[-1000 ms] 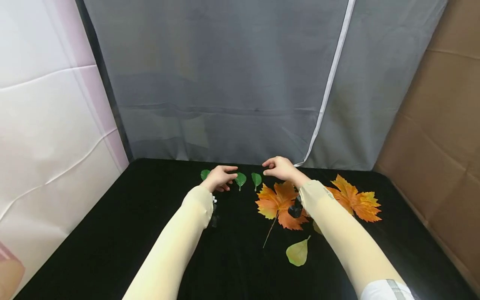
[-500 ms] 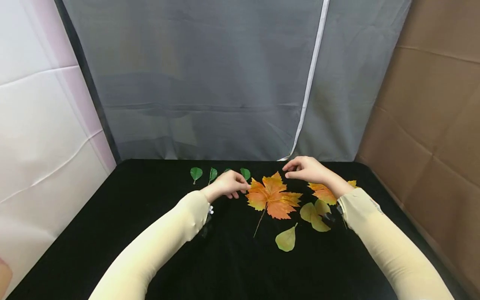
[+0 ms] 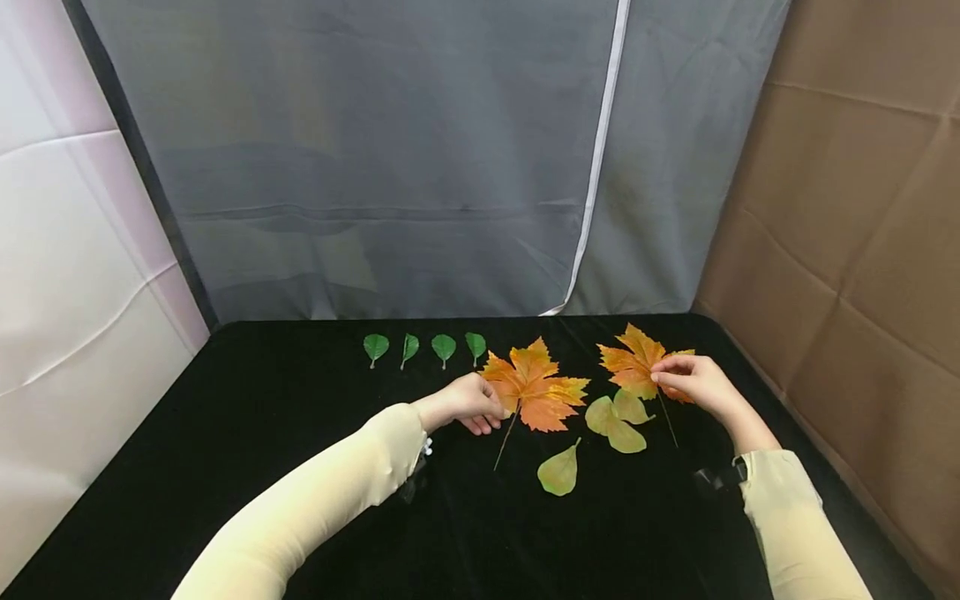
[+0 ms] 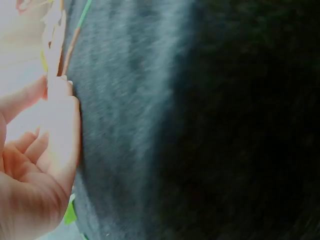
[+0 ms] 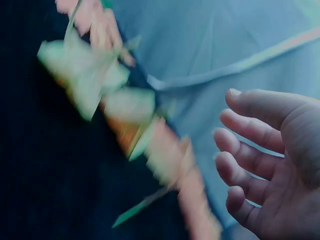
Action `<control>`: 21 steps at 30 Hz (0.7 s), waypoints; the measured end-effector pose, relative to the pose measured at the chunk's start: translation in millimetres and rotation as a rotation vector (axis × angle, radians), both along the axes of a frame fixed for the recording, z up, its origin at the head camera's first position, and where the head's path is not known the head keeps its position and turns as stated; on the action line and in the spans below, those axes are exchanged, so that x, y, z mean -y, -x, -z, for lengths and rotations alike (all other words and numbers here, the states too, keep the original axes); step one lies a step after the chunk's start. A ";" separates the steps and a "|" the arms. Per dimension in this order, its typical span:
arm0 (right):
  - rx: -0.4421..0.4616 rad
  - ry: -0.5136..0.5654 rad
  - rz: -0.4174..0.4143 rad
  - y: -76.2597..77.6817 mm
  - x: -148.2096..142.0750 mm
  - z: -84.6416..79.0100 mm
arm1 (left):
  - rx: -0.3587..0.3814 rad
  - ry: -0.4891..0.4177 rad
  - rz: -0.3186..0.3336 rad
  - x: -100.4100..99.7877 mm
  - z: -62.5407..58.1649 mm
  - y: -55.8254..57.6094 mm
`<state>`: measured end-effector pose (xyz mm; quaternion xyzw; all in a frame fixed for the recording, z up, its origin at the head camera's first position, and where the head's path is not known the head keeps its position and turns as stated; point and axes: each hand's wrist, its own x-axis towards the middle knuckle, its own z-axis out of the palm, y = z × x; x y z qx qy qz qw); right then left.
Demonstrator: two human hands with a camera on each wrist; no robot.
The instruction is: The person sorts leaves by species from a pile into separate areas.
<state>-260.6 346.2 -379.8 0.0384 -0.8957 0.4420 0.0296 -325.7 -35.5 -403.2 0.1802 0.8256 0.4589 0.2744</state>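
Note:
My left hand (image 3: 467,402) is at the left edge of an orange maple leaf (image 3: 538,387). In the left wrist view, the thumb and forefinger pinch the leaf's edge (image 4: 56,50). Its thin stem points down toward the front of the table. My right hand (image 3: 701,382) hovers over the right side of a second orange maple leaf (image 3: 633,360), partly covering it. The right wrist view shows that hand's fingers (image 5: 231,142) loosely bent and apart, with nothing between them.
Several small green leaves (image 3: 443,347) lie in a row at the back left. A yellow-green leaf (image 3: 558,472) lies in front, and overlapping ones (image 3: 624,433) lie between the maple leaves. Black cloth (image 3: 315,467) covers the table; a grey curtain (image 3: 375,167) hangs behind.
My left hand has come from the green leaves to the left maple leaf and now pinches its edge. The right hand has moved right, to the other maple leaf. The view has shifted right.

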 end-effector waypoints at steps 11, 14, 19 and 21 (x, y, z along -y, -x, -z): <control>0.037 -0.152 0.135 -8.3 -23.9 38.5 | -0.027 0.112 0.005 -0.1 0.6 3.1; 0.016 -0.236 0.103 -6.5 -19.5 39.9 | -0.059 0.159 -0.011 -0.7 0.2 3.1; 0.012 -0.321 0.101 -8.7 -18.9 42.7 | -0.169 0.197 0.029 -7.6 -0.5 0.1; 0.014 -0.337 0.107 -8.9 -19.5 43.6 | -0.213 0.214 0.045 -10.0 0.2 -1.1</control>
